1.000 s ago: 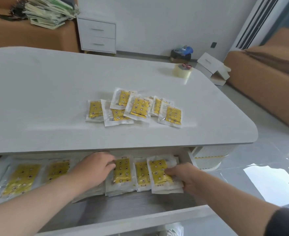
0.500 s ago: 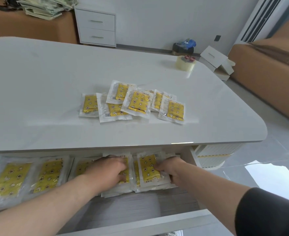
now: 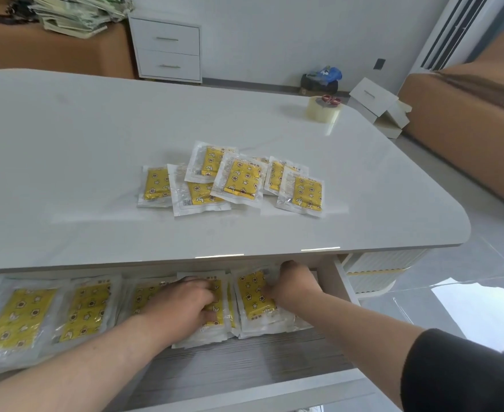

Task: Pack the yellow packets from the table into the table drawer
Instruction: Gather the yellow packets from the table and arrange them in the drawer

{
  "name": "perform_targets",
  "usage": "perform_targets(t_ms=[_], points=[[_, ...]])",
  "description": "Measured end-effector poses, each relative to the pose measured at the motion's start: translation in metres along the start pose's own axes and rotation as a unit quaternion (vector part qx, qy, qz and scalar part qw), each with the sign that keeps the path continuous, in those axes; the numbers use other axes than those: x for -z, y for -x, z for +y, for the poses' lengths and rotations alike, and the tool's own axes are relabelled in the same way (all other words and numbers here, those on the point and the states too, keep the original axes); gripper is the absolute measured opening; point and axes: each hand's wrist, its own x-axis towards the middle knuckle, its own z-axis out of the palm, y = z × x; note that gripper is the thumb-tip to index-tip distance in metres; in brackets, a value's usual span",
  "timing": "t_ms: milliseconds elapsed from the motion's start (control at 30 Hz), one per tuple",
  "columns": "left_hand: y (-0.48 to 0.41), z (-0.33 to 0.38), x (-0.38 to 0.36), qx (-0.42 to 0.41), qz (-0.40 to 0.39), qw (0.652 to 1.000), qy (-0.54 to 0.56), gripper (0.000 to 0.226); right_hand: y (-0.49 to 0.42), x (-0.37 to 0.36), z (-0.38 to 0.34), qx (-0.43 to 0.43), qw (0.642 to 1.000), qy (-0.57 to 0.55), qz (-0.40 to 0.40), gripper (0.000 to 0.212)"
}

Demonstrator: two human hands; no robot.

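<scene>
Hands work inside the open drawer (image 3: 245, 367): the left hand (image 3: 182, 304) lies flat, fingers spread, on a packet stack (image 3: 215, 316), while the right hand (image 3: 297, 285) curls loosely against the neighbouring packet (image 3: 252, 295). More yellow packets (image 3: 239, 179) lie overlapping on the worktop (image 3: 66, 144), well apart from a tape roll (image 3: 323, 110).

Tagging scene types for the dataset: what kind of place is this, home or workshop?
Probably a home living room, maybe mid move-in. A low white table with an open drawer, sofas under brown covering, a small white drawer unit by the wall, and a flattened white box on the tiled floor.
</scene>
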Motion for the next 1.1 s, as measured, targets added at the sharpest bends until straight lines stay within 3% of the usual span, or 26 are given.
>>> perform_targets(t_ms=[100, 200, 300, 467, 933, 1100], points=[[0.002, 0.000, 0.002, -0.007, 0.009, 1.000, 0.003, 0.045, 0.011, 0.005, 0.002, 0.089, 0.988, 0.126, 0.021, 0.023], [0.011, 0.001, 0.008, -0.016, 0.016, 0.999, 0.027, 0.076, 0.015, 0.008, 0.012, 0.221, 0.943, 0.248, 0.025, 0.050], [0.022, -0.001, 0.012, -0.032, -0.010, 0.999, -0.009, 0.091, 0.017, 0.004, 0.028, 0.316, 0.892, 0.321, -0.027, 0.079], [0.022, -0.006, 0.006, -0.029, -0.052, 0.996, -0.070, 0.121, 0.008, -0.011, 0.037, 0.329, 0.876, 0.349, -0.058, 0.098], [0.016, -0.003, 0.003, -0.020, -0.070, 0.996, -0.045, 0.110, 0.005, -0.023, 0.022, 0.356, 0.853, 0.381, -0.030, 0.096], [0.017, -0.002, 0.008, -0.034, -0.054, 0.997, -0.053, 0.108, -0.001, -0.019, 0.028, 0.357, 0.880, 0.313, -0.020, 0.081]])
